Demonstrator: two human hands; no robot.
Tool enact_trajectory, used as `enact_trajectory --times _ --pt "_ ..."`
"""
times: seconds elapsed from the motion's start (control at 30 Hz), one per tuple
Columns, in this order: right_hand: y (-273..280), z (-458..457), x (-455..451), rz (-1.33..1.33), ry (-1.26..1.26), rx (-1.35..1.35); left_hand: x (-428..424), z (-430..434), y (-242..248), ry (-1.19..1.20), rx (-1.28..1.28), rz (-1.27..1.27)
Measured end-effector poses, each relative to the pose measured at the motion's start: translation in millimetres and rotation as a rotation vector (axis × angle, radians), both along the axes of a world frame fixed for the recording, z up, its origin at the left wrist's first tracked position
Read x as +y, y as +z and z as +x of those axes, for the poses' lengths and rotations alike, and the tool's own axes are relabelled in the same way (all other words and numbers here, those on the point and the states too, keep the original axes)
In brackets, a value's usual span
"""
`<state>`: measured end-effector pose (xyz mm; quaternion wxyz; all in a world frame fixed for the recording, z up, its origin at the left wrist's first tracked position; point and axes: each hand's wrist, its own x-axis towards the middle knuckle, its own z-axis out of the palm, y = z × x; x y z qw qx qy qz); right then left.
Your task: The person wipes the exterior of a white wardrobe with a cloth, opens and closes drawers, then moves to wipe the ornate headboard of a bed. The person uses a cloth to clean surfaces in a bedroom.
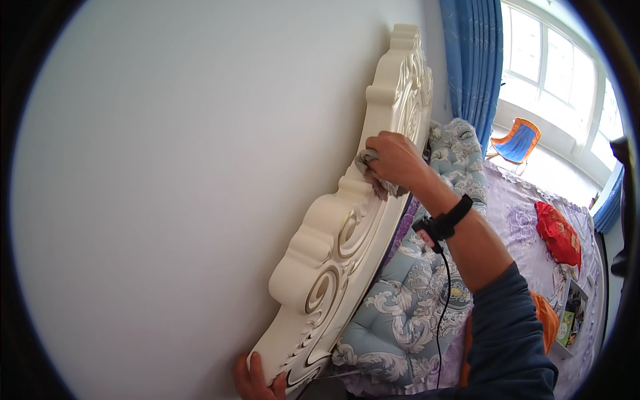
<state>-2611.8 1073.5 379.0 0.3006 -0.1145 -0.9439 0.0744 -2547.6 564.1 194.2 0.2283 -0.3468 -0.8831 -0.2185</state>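
A cream carved headboard point(325, 225) with gold-edged scrolls runs along the wall beside a bed. My right hand point(396, 156) grips a crumpled greyish cleaning cloth point(382, 186) against the headboard's upper edge, near its middle. A black strap with a small cabled device point(434, 232) is around my right wrist. At the bottom of the view my left hand point(257, 377) rests on the near end of the headboard, fingers bent over its edge; part of that hand is cut off by the picture's rim.
Blue-grey patterned tufted cushions point(410, 310) lie along the headboard. On the lilac bedspread point(510, 200) are a red cushion point(557, 235), an orange item point(546, 317) and a grey box point(572, 315) of small things. Blue curtains point(472, 65) and a blue-orange chair point(517, 142) stand beyond.
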Motion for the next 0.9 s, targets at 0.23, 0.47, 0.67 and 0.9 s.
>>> enact_trajectory --times 0.23,0.47,0.67,0.9 --pt "6 -41 -18 0.157 -0.073 -0.151 1 5 7 -0.001 -0.042 0.009" --pt "-12 -24 -9 0.114 -0.039 0.033 -1 7 6 0.014 -0.056 -0.004" --pt "-38 42 21 -0.032 -0.043 0.102 -2 3 0 -0.001 -0.080 0.038" --pt "-12 21 24 0.024 -0.008 0.301 1 6 6 0.003 -0.071 0.004"
